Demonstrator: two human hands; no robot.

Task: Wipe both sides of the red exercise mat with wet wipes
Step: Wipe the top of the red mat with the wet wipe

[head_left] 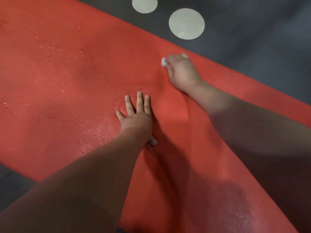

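Hands, two, ours, apart on the mat. Our left hand: palm down, pressed flat, fingers straight and spread toward 12 o'clock, forearm entering from 7 o'clock. Our right hand: at 1 o'clock from the left, knuckles up, fingers curled round a bunched white wet wipe, forearm entering from 4 o'clock. Red exercise mat: unrolled on the dark grey floor, long axis from 10 o'clock to 4 o'clock, wet sheen and droplets at 9 o'clock of our left hand. Pale circle on the floor, at 12 o'clock beyond the mat's far edge.
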